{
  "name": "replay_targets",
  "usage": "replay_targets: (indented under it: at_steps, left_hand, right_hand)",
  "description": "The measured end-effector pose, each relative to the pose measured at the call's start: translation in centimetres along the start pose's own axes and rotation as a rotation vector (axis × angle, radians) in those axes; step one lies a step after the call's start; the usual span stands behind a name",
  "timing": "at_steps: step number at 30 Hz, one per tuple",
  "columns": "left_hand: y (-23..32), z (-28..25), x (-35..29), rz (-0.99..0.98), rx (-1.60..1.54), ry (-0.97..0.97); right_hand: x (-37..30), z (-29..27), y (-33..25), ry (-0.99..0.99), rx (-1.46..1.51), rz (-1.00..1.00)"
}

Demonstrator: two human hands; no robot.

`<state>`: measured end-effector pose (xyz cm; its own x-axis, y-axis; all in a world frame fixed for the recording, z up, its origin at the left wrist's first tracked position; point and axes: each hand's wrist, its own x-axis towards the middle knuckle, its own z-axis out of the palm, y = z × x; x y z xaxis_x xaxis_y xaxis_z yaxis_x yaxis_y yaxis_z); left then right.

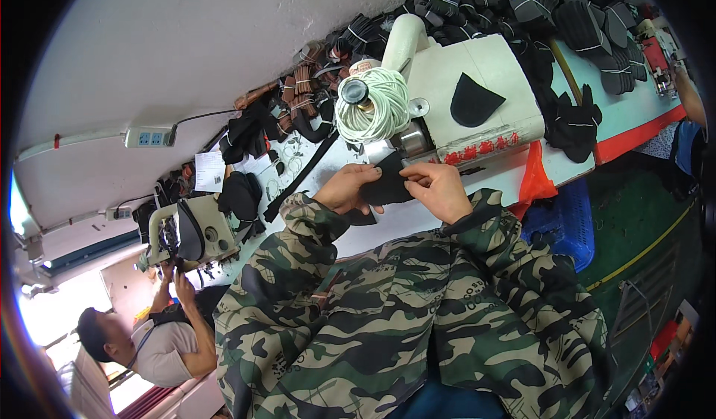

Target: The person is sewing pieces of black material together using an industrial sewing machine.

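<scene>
A dark, flat piece of material (387, 183) lies between my two hands, just in front of a cream-coloured machine (477, 68). My left hand (347, 188) grips its left side with the thumb on top. On the other side, my right hand (441, 191) pinches the upper right edge between thumb and fingers. The piece's far edge is close to the machine's metal working part (415, 140). Another black piece (476, 101), rounded at one end and pointed at the other, rests on the machine's top. A second dark piece (359, 218) shows below my left hand.
A coil of pale cord (373, 106) hangs on the machine's left. Tied bundles of dark pieces (533, 1) are heaped along the wall. A red bag (534, 177) hangs from the table edge above a blue crate (567, 225). At left, a person (160, 344) works at another machine (195, 229).
</scene>
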<state>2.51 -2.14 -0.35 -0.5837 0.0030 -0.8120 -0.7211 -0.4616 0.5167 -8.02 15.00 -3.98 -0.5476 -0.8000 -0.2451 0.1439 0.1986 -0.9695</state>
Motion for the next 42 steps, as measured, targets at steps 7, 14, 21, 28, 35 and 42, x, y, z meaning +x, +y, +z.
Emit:
replay_targets:
  at_steps: [7, 14, 21, 28, 35, 42]
  left_hand:
    - [1.3, 1.1, -0.4, 0.011, 0.22, 0.079]
    - [1.9, 1.4, -0.4, 0.009, 0.321, 0.086]
    - [2.0, 1.4, -0.6, 0.01, 0.357, 0.115]
    - [1.8, 1.5, -0.7, 0.01, 0.391, 0.113]
    - [2.5, 1.1, 0.1, 0.015, 0.419, 0.115]
    - [0.5, 4.4, 2.4, 0.217, 0.114, 0.289]
  right_hand:
    - [0.0, 0.2, 0.1, -0.012, -0.014, 0.019]
    - [0.0, 0.1, 0.2, -0.013, -0.001, 0.023]
    - [0.1, 0.2, -0.1, -0.021, 0.002, 0.04]
    - [-0.1, 0.2, -0.4, -0.036, -0.002, 0.061]
    - [0.3, 0.2, 0.2, -0.005, -0.002, -0.05]
    - [-0.9, -6.3, -1.1, -0.103, -0.055, 0.154]
